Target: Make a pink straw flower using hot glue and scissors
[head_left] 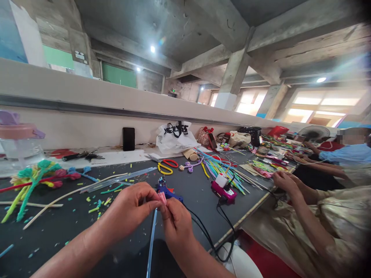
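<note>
My left hand (130,210) and my right hand (179,221) meet over the dark table. Between their fingertips they pinch a small pink folded piece (162,198), partly hidden by the fingers. Just below runs a long translucent bluish stick (152,241); whether it is held or lies on the table I cannot tell. Right behind the hands rests a blue glue gun (171,194). Scissors (165,166) with red and yellow handles lie farther back. To the left are fuzzy colored stems made into flowers (36,185), and scattered fuzzy scraps (98,204).
A power strip (224,191) with cables sits to the right, beside a bundle of colored fuzzy stems (223,170). A phone (128,139), a white bag (176,138) and a clear bottle (20,143) stand along the partition. Another person's hands (285,183) work at the right.
</note>
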{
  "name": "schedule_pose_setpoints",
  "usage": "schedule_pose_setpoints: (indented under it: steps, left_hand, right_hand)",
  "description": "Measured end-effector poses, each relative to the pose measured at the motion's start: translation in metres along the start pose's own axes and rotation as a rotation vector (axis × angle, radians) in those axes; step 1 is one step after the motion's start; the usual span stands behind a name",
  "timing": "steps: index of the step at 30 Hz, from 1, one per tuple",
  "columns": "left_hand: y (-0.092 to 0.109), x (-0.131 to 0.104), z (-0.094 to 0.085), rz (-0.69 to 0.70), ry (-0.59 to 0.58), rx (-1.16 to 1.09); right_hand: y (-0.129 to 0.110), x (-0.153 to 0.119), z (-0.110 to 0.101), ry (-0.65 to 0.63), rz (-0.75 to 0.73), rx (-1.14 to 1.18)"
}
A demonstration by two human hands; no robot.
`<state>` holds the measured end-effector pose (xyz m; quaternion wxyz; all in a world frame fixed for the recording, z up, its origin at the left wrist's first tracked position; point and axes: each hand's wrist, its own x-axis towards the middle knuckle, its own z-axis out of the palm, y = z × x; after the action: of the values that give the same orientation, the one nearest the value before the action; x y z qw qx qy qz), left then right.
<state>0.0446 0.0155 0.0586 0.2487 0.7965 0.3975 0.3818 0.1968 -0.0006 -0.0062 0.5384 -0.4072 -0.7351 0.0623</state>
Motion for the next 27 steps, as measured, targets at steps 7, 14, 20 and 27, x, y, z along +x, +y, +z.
schedule_pose_setpoints:
  steps: [7,14,20,27]
  left_hand:
    - [-0.001,0.0,0.0,0.118,-0.012,-0.066]
    - [-0.004,0.0,-0.001,0.203,-0.043,-0.105]
    - [-0.009,0.005,-0.012,0.132,-0.036,-0.1]
    - [-0.012,0.007,-0.04,0.007,0.123,-0.066]
  right_hand:
    - [-0.002,0.002,-0.003,-0.018,-0.027,-0.008]
    - [-0.001,0.005,-0.003,-0.03,-0.04,0.005]
    - [0.001,0.009,-0.003,-0.068,0.063,0.099]
    - [-0.004,0.009,-0.008,-0.22,0.341,0.551]
